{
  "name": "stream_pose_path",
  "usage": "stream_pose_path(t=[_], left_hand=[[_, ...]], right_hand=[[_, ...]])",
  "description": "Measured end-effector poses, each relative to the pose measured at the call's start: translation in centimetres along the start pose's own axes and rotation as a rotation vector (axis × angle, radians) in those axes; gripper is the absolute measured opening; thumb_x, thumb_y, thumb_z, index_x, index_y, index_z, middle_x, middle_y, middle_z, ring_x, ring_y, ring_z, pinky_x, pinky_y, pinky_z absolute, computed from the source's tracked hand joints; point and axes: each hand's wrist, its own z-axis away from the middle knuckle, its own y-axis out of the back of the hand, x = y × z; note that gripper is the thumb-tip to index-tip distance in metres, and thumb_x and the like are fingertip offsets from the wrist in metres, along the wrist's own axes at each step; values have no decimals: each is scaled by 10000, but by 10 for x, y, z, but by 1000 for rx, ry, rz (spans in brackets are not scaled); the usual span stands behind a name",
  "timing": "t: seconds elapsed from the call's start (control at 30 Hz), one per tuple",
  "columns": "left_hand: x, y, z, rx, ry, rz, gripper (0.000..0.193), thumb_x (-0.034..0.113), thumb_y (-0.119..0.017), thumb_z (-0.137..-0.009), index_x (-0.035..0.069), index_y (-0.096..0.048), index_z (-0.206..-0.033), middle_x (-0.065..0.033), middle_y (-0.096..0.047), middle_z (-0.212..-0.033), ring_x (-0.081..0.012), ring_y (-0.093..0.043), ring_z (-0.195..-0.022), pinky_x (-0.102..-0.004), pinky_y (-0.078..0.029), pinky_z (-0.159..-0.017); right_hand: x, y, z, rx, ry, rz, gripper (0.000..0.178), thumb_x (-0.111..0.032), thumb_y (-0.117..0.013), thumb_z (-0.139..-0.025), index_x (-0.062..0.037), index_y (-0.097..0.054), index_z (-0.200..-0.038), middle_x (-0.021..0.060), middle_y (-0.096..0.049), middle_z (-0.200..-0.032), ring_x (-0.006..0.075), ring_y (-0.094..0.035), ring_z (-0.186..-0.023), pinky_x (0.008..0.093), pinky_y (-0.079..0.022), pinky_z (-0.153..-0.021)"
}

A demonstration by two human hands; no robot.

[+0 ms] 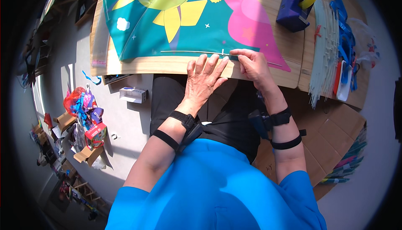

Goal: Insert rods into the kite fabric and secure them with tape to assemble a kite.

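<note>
A printed plastic sheet (pixel 146 41), teal, pink and yellow with a cartoon figure and seemingly a kite, lies spread on the wooden table. Along its near edge runs a thin white rod (pixel 188 52) with a small cross-shaped piece near its middle. My left hand (pixel 202 81) rests with fingers stretched over the table edge, fingertips just below the rod and close to that cross piece. Thumb and forefinger of my right hand (pixel 254 67) come together at the rod, right of the cross piece; the hand covers part of it.
At the far right stand a purple tape dispenser (pixel 289 10) with yellow tape, a bundle of thin pale rods (pixel 322 54) and blue straps (pixel 344 33). A small white box (pixel 133 95) and a heap of coloured items (pixel 86 108) are on the floor at left. Cardboard (pixel 322 133) lies below right.
</note>
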Motion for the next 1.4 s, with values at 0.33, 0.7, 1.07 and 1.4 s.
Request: stream_pose_path(t=[0.33,0.7,1.07,1.4], left_hand=[[1,5,-2,-1,2,2,667,453,-686,-755,265,-467,-1356,-1,-414,-1301,-229,-345,-1213,-436,-241,-998],[1,9,-4,2,-9,20,656,431,-691,-751,259,-472,-1345,1,-416,-1295,-228,-349,-1208,-447,-242,-995],[-12,25,4,-30,-117,26,577,447,-637,-822,234,-488,-1337,-28,-449,-1351,-229,-387,-1266,-456,-213,-1066],[-12,33,6,-56,-101,86,575,407,-666,-801,217,-506,-1319,-92,-447,-1330,-263,-390,-1264,-424,-256,-1074]], right_hand=[[-25,-4,-5,438,352,485,216,-139,-723,-769,-47,-618,-934,95,-610,-693,267,-623,-683,387,-483,-636],[-21,-24,-36,552,258,737,309,-204,-796,-698,-18,-554,-749,163,-618,-729,380,-622,-715,457,-482,-601],[-55,137,-23,1046,301,125,253,-220,-612,-897,16,-636,-985,78,-664,-826,178,-636,-774,312,-506,-711],[-85,160,-57,617,-138,-229,224,-256,-735,-805,-106,-597,-711,-25,-500,-592,72,-438,-461,235,-347,-414]])
